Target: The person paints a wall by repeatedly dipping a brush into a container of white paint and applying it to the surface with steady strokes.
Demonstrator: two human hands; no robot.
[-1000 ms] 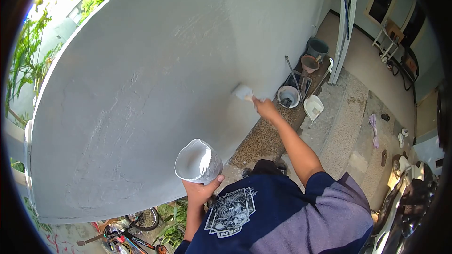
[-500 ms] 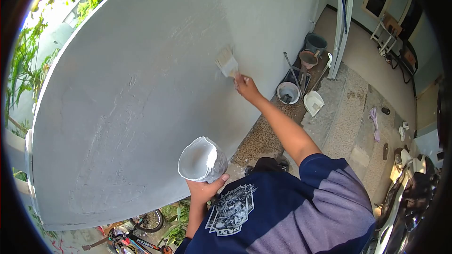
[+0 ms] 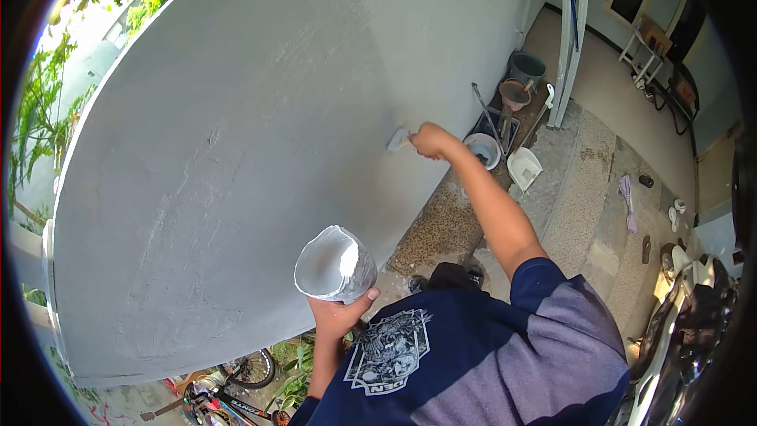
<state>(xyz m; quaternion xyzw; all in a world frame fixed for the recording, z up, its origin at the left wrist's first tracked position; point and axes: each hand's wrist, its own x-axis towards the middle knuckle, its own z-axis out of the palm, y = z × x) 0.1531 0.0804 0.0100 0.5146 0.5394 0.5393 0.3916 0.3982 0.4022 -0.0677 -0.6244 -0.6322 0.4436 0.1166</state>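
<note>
My right hand is closed around the handle of a paintbrush, whose pale head is against or very close to the grey wall. The brush is seen nearly edge-on, so its bristles hardly show. Low in front of my chest, my left hand grips a paint-coated container from below, thumb on its side. The container has an uneven rim and whitish-grey paint inside. Rough streaks mark parts of the wall's surface.
Along the wall's foot stand a dark bucket, a brown pot and a white basin. A white dustpan lies beside them. A bicycle is at lower left, a motorcycle at lower right.
My right hand has moved down and to the right along the wall, and the brush has turned from broad side to nearly edge-on. My left hand with the container has barely shifted.
</note>
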